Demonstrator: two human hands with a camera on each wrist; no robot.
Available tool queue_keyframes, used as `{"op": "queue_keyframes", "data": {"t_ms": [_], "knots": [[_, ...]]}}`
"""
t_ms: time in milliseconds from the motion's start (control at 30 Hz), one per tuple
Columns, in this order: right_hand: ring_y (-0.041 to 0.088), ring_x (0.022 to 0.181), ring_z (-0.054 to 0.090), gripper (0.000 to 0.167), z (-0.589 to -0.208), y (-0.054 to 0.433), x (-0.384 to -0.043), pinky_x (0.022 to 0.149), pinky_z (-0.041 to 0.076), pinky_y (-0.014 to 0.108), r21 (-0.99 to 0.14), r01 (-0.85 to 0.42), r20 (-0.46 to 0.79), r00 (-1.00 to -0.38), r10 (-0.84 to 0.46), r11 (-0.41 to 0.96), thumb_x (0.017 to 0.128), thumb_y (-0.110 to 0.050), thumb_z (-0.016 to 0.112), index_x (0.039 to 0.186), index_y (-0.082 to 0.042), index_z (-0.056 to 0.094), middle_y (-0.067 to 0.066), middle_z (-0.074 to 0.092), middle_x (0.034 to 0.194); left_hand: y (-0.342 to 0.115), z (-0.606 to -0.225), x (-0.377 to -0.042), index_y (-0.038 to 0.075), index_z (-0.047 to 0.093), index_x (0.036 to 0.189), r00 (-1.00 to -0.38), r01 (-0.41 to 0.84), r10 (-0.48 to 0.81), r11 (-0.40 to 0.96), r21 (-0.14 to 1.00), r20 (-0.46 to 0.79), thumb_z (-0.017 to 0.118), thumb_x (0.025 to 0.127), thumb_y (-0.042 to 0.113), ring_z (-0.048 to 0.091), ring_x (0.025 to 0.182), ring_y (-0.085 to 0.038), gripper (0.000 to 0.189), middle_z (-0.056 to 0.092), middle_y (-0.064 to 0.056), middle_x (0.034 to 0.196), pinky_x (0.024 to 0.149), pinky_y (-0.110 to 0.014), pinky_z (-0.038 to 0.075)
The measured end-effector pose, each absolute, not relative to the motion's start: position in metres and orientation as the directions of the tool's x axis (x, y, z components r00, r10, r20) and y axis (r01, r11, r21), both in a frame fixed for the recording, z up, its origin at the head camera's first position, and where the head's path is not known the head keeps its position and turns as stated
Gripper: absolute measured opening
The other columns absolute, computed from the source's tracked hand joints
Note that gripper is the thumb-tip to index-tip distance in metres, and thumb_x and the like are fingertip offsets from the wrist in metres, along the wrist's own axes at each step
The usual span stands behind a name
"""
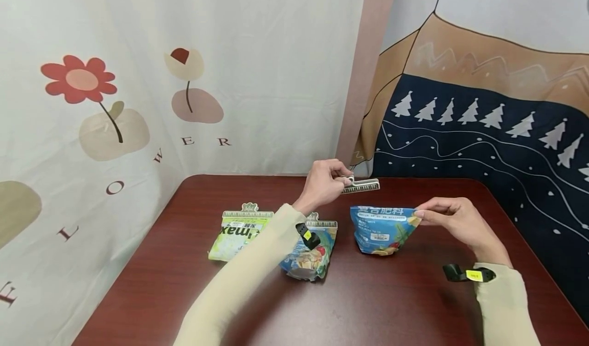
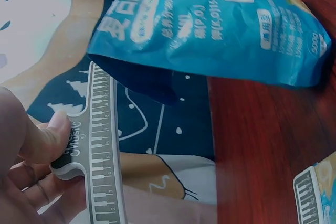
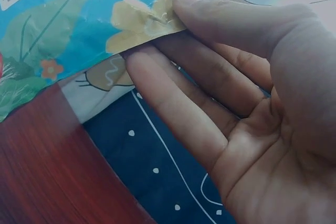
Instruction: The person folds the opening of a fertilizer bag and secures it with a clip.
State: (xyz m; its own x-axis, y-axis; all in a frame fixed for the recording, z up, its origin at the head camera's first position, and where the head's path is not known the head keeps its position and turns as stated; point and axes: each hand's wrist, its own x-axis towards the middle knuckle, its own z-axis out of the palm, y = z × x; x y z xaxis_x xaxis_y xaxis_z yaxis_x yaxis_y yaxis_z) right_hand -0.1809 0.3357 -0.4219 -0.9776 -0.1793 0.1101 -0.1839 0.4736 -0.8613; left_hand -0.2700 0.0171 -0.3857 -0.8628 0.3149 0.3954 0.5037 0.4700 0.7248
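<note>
My left hand (image 1: 323, 182) pinches a clip (image 2: 102, 150) by its handle; the clip has a piano-key pattern and the word Music on it. In the head view this clip is above and just left of a blue bag (image 1: 384, 231) with white lettering. My right hand (image 1: 453, 223) pinches the upper right corner of that bag between thumb and fingers. The left wrist view shows the bag's top edge close to the clip, the two apart. In the right wrist view the thumb lies over a yellow flower print (image 3: 139, 22) on the corner.
A green bag (image 1: 234, 238) with a similar clip (image 1: 249, 210) along its top lies at the left. Beside it, partly behind my left forearm, sits another blue bag (image 1: 315, 256), also clipped. All are on a dark red table (image 1: 359, 305), with printed curtains (image 1: 276, 70) behind.
</note>
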Motion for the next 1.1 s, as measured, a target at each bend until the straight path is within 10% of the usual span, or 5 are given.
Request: {"op": "queue_keyframes", "data": {"t_ms": [1100], "knots": [[0.017,0.086,0.077,0.034,-0.422,0.337,-0.182,0.079,0.061,0.024,-0.888,-0.153,0.078,-0.980,-0.185,0.433,0.096,-0.027,0.073,0.118,-0.001,0.073,-0.002,0.079,0.098,0.017,-0.370,-0.219,0.015,0.082,0.090,-0.813,0.581,0.383,0.470,0.665,0.439,0.075,0.086,0.007,0.058,0.071,-0.007,0.011,0.070,0.006,0.086,0.062,-0.022,0.047]]}}
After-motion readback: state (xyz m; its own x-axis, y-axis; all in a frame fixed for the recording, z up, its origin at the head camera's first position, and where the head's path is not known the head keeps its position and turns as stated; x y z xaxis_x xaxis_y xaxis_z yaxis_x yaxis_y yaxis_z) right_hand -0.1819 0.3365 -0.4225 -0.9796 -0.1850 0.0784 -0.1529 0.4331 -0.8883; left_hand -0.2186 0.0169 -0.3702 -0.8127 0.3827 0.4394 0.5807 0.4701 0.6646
